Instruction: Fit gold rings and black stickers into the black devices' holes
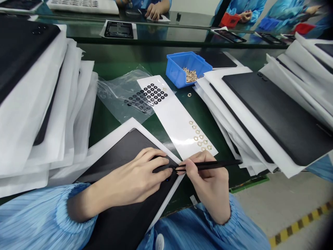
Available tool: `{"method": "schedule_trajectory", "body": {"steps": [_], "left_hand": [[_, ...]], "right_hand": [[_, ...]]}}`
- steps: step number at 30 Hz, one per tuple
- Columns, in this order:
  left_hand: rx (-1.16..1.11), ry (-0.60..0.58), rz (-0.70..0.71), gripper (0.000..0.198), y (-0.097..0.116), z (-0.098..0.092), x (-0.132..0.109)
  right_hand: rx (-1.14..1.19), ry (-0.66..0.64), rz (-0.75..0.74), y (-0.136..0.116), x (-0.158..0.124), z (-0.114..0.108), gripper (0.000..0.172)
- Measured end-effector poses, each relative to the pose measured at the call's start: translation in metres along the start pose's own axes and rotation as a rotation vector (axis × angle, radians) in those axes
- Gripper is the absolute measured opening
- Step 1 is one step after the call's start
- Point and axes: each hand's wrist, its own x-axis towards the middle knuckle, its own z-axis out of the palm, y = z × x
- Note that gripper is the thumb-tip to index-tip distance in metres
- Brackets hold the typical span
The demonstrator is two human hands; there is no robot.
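A black tablet back cover lies slanted on white paper in front of me. My left hand rests on it with its fingers extended, fingertips around the dark camera area near the cover's right corner. My right hand is closed on black tweezers, whose tips point left and meet the camera area by my left index finger. Whether the tips pinch a small part is too small to tell. Just beyond, a white sticker sheet carries black rings and pale ring-shaped pieces.
Paper-interleaved cover stacks stand at left and right. A blue bin holds small tan pieces, with one loose ring nearby. A clear plastic bag partly overlaps the sheet. Co-workers sit beyond the raised ledge.
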Motion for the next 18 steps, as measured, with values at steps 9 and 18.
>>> {"method": "schedule_trajectory", "body": {"steps": [9, 18], "left_hand": [[-0.002, 0.003, 0.002, 0.024, -0.0001, 0.0006, 0.001], [-0.009, 0.003, -0.001, 0.023, 0.0005, 0.001, -0.0001]], "right_hand": [[-0.012, -0.038, 0.025, -0.0014, 0.002, -0.0003, 0.017], [0.096, 0.031, 0.062, -0.0011, -0.0018, 0.0019, 0.016]]}}
